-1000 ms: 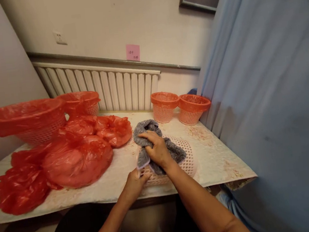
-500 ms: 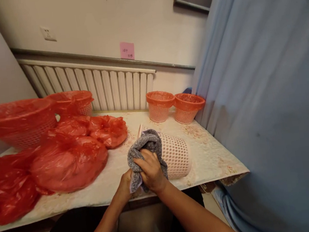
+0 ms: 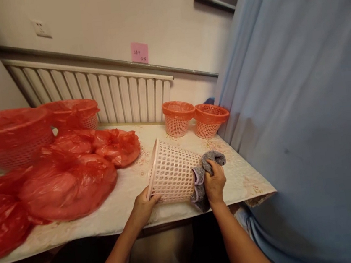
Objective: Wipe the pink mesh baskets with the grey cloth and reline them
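Note:
A pale pink wastebasket (image 3: 174,171) with perforated walls lies tipped on its side over the table, its open rim toward the left. My left hand (image 3: 144,206) grips that rim at the lower left, thumb on the outer wall. In my right hand (image 3: 215,182) is a bunched grey cloth (image 3: 200,187) with a light purple edge. The cloth presses against the basket's base end on the right. Part of the base is hidden behind the cloth and hand.
Red-bagged bundles (image 3: 70,185) cover the table's left side, with larger red-lined baskets (image 3: 11,137) behind. Two small red-lined baskets (image 3: 178,118) stand at the back right. A blue curtain (image 3: 295,126) hangs along the right, and a radiator (image 3: 107,92) lines the wall.
My right hand has moved the cloth from the basket's rim end rightward to its base. The basket's side is now uncovered, and my left hand shows on the rim.

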Action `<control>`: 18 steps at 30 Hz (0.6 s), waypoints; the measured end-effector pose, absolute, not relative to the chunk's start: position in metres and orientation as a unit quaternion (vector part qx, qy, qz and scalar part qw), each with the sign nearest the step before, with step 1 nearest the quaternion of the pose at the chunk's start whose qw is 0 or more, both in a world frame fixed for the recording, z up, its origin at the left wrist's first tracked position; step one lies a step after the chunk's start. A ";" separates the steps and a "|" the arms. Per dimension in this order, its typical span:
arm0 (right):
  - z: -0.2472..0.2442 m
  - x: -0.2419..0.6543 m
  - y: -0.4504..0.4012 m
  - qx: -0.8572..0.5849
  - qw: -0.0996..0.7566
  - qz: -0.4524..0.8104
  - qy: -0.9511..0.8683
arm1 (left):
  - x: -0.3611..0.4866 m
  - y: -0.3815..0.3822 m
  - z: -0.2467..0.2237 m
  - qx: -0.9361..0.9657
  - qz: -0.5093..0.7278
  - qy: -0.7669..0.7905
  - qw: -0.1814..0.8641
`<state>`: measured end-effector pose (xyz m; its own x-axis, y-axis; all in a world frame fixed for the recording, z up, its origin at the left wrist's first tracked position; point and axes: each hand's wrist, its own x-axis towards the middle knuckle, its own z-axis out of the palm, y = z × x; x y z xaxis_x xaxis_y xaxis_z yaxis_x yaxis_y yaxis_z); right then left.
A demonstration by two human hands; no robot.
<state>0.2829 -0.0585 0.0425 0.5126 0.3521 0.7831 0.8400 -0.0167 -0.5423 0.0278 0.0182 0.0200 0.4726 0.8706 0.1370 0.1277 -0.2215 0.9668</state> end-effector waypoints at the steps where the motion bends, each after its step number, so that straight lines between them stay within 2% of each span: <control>1: 0.043 0.284 -0.059 -0.687 0.553 -0.219 -0.417 | 0.028 0.018 0.021 0.695 0.363 0.361 0.505; 4: 0.059 0.274 -0.047 -0.688 0.582 -0.177 -0.397 | 0.028 0.014 0.022 0.709 0.353 0.351 0.500; 10: 0.118 0.219 0.001 -0.577 0.621 -0.032 -0.530 | 0.029 -0.001 0.028 0.734 0.341 0.341 0.479; 14: 0.129 0.174 0.004 -0.470 0.585 -0.009 -0.661 | 0.029 0.002 0.032 0.721 0.364 0.334 0.486; 18: 0.105 0.148 -0.024 -0.438 0.509 -0.054 -0.739 | 0.025 0.019 0.031 0.665 0.402 0.375 0.505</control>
